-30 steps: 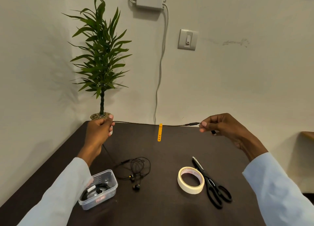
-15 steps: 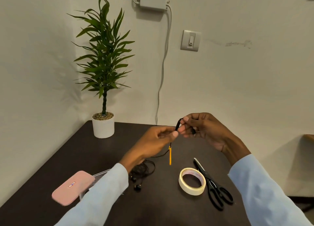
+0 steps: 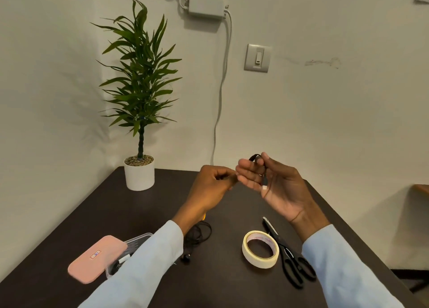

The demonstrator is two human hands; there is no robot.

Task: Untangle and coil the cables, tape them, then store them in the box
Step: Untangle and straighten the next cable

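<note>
My right hand (image 3: 276, 187) pins the black cable (image 3: 264, 175) under its thumb; my left hand (image 3: 212, 187) pinches its slack. Loosening either pinch risks unwinding the coil.

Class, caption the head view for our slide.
Both hands raised above the table, winding a black cable; tape waits.

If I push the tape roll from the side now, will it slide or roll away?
The tape roll lies flat on its side on the table, so it would probably slide rather than roll. It looks light, a thin open ring, so a small push should move it. It could bump the scissors right beside it.
</note>
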